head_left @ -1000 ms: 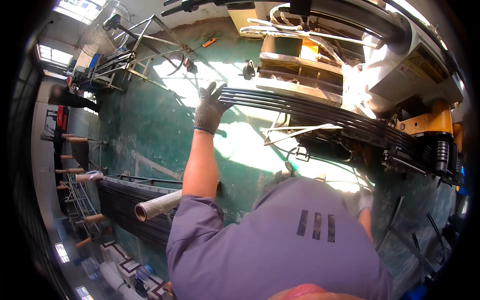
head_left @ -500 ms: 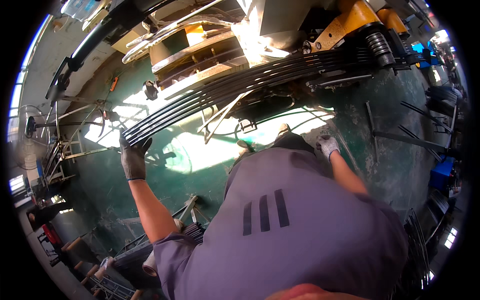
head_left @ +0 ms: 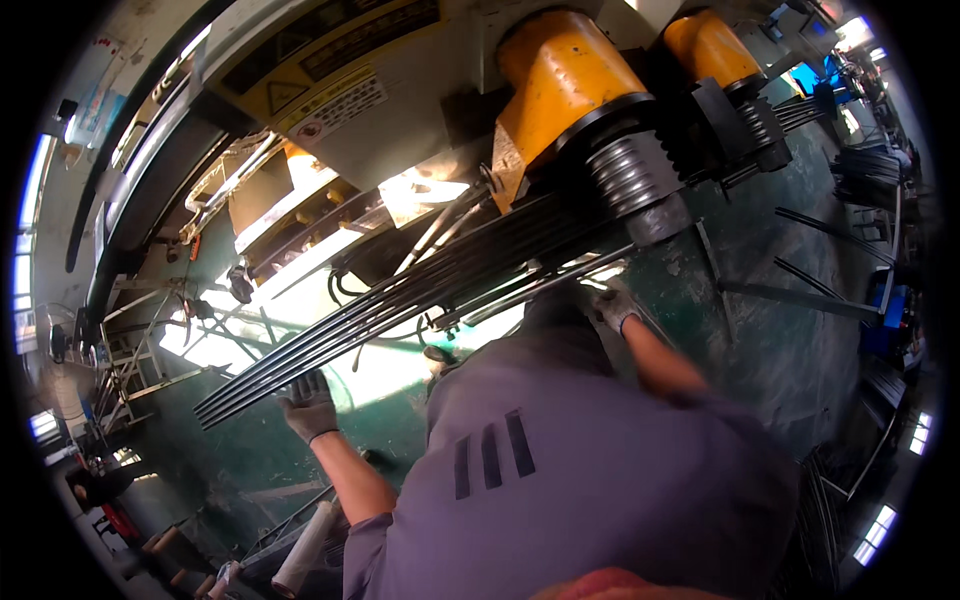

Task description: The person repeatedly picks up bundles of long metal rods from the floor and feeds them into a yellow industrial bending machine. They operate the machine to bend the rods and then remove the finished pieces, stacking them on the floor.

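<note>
Since half a second ago the view has swung toward the machine, so the yellow press heads now fill the top of the frame and the stack of long dark steel leaves (head_left: 420,300) runs more steeply, from lower left up to the right. Both gloved hands have kept their places on it. The left hand (head_left: 308,405) sits near the lower-left free end of the stack, fingers curled up around the underside of the leaves, a closed hold as far as the glove shows. The right hand (head_left: 612,303) is close to where the stack passes under the ribbed roller (head_left: 632,175) of the nearer yellow press head (head_left: 555,85); whether it clasps the leaves or only rests against them cannot be told, since the grey-shirted shoulder hides most of it. The stack's long axis lies diagonally across the person's front, its far end under the machine, its near end beyond the left hand, above the green floor (head_left: 770,340). A second yellow head (head_left: 710,45) stands further right.
</note>
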### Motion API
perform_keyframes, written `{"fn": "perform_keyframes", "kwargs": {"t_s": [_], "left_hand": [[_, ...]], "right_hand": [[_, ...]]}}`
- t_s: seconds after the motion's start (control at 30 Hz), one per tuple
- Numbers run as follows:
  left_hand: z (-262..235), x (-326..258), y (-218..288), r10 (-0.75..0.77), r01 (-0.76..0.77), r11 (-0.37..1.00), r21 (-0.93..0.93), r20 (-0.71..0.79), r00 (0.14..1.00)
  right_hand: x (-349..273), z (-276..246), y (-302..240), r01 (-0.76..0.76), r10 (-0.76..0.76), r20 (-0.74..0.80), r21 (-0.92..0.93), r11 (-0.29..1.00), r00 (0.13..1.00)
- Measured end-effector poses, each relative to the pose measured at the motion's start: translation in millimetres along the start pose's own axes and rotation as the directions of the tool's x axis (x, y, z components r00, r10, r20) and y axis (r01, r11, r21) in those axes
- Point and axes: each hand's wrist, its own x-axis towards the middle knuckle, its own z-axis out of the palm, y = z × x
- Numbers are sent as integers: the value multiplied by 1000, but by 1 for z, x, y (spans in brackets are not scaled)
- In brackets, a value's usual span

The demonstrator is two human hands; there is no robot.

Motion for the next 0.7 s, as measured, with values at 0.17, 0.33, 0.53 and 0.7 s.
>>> {"fn": "perform_keyframes", "kwargs": {"t_s": [0.17, 0.33, 0.53, 0.7], "left_hand": [[-3, -51, -197, -264, -166, 740, 652, 508, 820], [74, -115, -233, -255, -420, 512, 749, 600, 759], [90, -102, -202, -270, -355, 556, 751, 568, 778], [117, -157, -201, -259, -791, -17, 612, 761, 595]], "right_hand": [[77, -94, 80, 305, -296, 163, -786, 537, 941], [61, -130, 19, 413, -461, 134, -698, 585, 877], [55, -97, 26, 360, -393, -109, -236, 903, 913], [-7, -52, 59, 55, -7, -245, 187, 981, 970]]}}
